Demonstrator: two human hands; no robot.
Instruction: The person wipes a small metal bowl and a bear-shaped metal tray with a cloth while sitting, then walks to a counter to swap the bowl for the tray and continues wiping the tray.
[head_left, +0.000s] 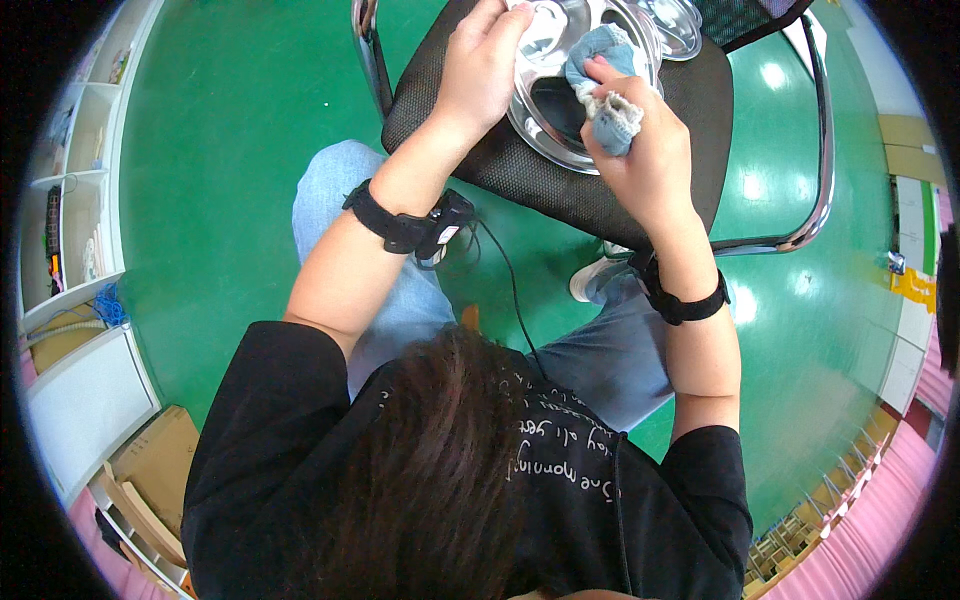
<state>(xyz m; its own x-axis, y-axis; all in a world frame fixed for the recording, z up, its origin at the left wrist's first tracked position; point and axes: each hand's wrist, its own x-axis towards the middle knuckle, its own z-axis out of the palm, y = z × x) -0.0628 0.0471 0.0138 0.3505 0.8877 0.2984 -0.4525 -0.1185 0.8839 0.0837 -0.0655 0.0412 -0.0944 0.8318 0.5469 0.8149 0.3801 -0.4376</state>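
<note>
Left hand (pixel 485 65) grips a stiff, slippery steel tray (pixel 560 125) by its rim; right hand (pixel 645 150) fingers clutch a soft cloth (pixel 605 60).

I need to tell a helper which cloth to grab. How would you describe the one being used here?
Find the black mesh chair on the green floor. On its seat lies a metal compartment tray; the pale blue cloth is bunched in the right hand, pressed into it, the only fabric there.

A round steel tray (pixel 560 95) with shiny moulded compartments lies flat on the black mesh chair seat (pixel 640 180), toward its far edge. A crumpled pale blue cloth (pixel 608 85), frayed whitish at one end, presses into the tray's right side, bunched and partly standing up.
</note>
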